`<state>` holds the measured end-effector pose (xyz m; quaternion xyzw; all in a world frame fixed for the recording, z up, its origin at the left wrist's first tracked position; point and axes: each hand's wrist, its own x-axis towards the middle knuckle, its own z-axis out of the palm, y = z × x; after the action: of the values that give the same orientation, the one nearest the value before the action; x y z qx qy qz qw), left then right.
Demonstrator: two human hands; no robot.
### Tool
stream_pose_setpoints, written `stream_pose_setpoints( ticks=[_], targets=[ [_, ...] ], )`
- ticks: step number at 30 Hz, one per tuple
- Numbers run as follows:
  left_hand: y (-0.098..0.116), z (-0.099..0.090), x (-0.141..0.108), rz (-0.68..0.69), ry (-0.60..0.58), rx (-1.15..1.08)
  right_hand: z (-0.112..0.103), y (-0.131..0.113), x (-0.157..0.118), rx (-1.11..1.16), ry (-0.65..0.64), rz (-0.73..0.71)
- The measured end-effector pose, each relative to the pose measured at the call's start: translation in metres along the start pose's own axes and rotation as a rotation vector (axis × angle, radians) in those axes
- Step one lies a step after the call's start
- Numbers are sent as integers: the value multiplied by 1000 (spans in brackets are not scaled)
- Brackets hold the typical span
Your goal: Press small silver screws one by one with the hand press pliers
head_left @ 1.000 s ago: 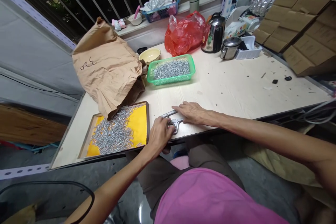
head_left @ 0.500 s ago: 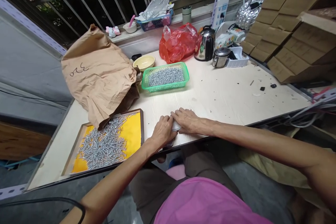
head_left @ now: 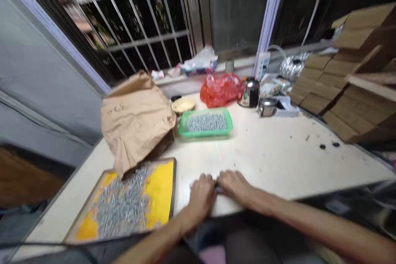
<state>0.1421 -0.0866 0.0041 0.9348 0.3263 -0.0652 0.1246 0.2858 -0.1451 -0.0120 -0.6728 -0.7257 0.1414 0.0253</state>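
Near the front edge of the pale wooden tabletop (head_left: 262,165), the bent left hand (head_left: 201,194) and right hand (head_left: 236,186) lie close together about a small grey object (head_left: 219,189), mostly hidden and blurred; how tightly either grips it, I cannot tell. Leftward sits a dark-rimmed, yellow-lined tray (head_left: 174,185) of short silvery metal pieces (head_left: 123,206); beyond stands a filled green plastic basket (head_left: 204,134).

Metal bars (head_left: 148,41) cross a dark window (head_left: 140,18) at the frame's upper left, beside a pale wall (head_left: 43,53) at far left; a lilac post (head_left: 268,20) rises right of centre behind a light-topped table (head_left: 262,161).
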Motion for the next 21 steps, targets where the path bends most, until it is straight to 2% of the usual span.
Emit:
stream_pose_setpoints(
  ticks=[2,3,7,10,13,16,18,21],
  targets=[
    [-1,-8,3,33,51,16,-22,6,-2,-3,0,0],
    [-2,-9,5,50,55,10,-29,12,-1,12,9,-45],
    [4,3,-5,62,166,-32,-33,40,5,137,-9,-254],
    [21,19,-23,125,252,-73,-29,50,12,68,37,-199],
    [36,32,-34,162,277,-154,-28,52,25,-95,69,-131],
    [42,37,-37,153,285,-233,-31,47,35,-177,104,-109],
    [44,38,-39,151,297,-273,-35,35,36,-205,104,-108],
    [46,36,-52,197,311,-310,-38,1,32,-165,54,-304]
  ],
)
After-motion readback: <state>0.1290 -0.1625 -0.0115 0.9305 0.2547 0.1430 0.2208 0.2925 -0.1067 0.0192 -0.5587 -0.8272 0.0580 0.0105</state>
